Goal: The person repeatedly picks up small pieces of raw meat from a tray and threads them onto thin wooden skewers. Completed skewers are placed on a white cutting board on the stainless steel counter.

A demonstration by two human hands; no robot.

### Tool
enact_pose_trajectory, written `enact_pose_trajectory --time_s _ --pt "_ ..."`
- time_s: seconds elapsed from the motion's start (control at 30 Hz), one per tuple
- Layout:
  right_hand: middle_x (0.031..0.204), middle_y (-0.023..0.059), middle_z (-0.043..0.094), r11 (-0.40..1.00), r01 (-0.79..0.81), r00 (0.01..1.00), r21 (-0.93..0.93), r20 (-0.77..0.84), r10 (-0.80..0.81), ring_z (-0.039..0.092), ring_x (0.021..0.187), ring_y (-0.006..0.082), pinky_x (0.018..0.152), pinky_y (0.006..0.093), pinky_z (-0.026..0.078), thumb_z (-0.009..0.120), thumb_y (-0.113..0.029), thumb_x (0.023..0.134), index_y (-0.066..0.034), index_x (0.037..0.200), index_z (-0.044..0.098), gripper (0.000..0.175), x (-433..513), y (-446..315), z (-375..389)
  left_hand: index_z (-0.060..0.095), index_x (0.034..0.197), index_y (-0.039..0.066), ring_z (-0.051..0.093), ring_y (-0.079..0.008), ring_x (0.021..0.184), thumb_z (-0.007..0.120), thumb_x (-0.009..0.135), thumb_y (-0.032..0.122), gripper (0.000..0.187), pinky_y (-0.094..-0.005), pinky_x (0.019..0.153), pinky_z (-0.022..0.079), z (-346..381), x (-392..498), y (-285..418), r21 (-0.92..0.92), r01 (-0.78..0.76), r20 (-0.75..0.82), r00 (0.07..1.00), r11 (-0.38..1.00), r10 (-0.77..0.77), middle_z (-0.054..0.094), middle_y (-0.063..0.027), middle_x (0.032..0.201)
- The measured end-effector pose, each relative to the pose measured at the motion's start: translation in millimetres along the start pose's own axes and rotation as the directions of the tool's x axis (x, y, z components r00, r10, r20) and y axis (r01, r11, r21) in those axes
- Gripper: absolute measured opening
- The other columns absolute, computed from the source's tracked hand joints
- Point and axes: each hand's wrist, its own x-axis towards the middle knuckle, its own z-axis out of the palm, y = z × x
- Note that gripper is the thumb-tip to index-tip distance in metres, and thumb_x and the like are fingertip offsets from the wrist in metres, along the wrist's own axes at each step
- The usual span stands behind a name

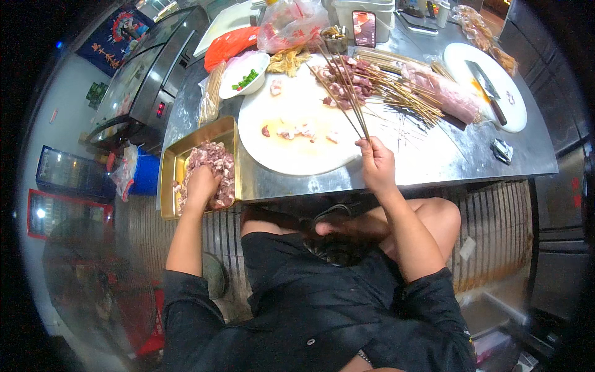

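My left hand point(202, 183) reaches into a gold-coloured metal tray point(236, 160) of raw meat chunks point(223, 162); its fingertips are partly hidden by the hand and the meat. My right hand point(379, 160) is closed around the lower ends of several thin skewers point(349, 95), which fan upward over a round white cutting board point(288, 160). Small scraps of meat point(302, 132) lie on that board. At its upper right are threaded meat skewers point(346, 79) in a pile, their bare sticks point(413, 102) pointing right.
A white bowl of chopped green peppers point(246, 80) and bagged skewers point(212, 95) stand at the left. Plastic-wrapped meat point(441, 95) lies at the right, beside another round board point(513, 111) bearing a cleaver point(483, 81). A phone point(364, 29) stands upright at the back.
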Motion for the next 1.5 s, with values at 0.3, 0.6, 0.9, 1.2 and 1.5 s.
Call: enact_pose_trajectory --time_s 0.3,0.6,0.9,1.2,1.5 --pt "0.067 -0.0016 0.051 0.999 0.037 0.999 -0.018 -0.024 -0.037 0.046 0.064 0.0080 0.059 0.0276 0.040 0.059 -0.028 0.111 -0.0003 0.101 0.071 0.032 0 -7 0 0.073 0.099 -0.001 0.071 -0.0449 0.099 0.077 0.084 0.023 0.029 -0.0542 0.090 0.055 10 0 -10 -0.107 -0.020 -0.091 0.996 0.994 0.011 0.074 -0.0280 0.100" --pt "0.065 0.0061 0.056 0.999 0.031 0.999 -0.023 -0.040 -0.032 0.049 0.061 0.0123 0.058 0.0304 0.043 0.060 -0.019 0.109 0.0008 0.107 0.072 0.023 0 -6 1 0.069 0.103 -0.002 0.071 -0.0320 0.086 0.067 0.095 0.020 0.023 -0.0439 0.080 0.056 12 15 -28 -0.459 -0.112 -0.242 0.970 0.881 -0.003 0.074 -0.0178 0.091" --pt "0.064 -0.0016 0.055 1.000 -0.011 0.990 0.006 0.144 0.010 0.051 0.057 0.0079 0.055 0.0270 0.043 0.058 -0.012 0.107 -0.0008 0.129 0.068 0.027 -3 -11 0 0.060 0.129 -0.002 0.053 -0.0169 0.081 0.051 0.103 0.012 0.031 -0.0311 0.070 0.047 -15 29 19 -0.758 0.251 0.168 0.967 -0.602 0.191 0.057 -0.0064 0.094" --pt "0.061 0.0007 0.055 0.987 -0.127 0.903 0.101 0.423 0.073 0.053 0.055 0.0101 0.056 0.0289 0.043 0.061 -0.009 0.103 -0.0055 0.126 0.068 0.024 -8 -17 2 0.056 0.104 0.006 0.045 -0.0148 0.073 0.050 0.114 0.023 0.021 -0.0332 0.068 0.043 -11 45 125 -0.819 0.184 0.051 0.967 -0.543 0.250 0.049 -0.0012 0.082" --pt "0.065 0.0036 0.061 0.990 -0.141 0.874 0.026 0.474 0.112 0.055 0.059 0.0104 0.058 0.0291 0.045 0.063 -0.007 0.101 -0.0040 0.121 0.072 0.023 -6 -19 1 0.061 0.102 0.005 0.066 -0.0358 0.117 0.048 0.113 0.039 0.038 -0.0505 0.107 0.052 -22 53 173 -0.638 0.239 0.076 0.965 -0.732 0.249 0.069 -0.0172 0.115"
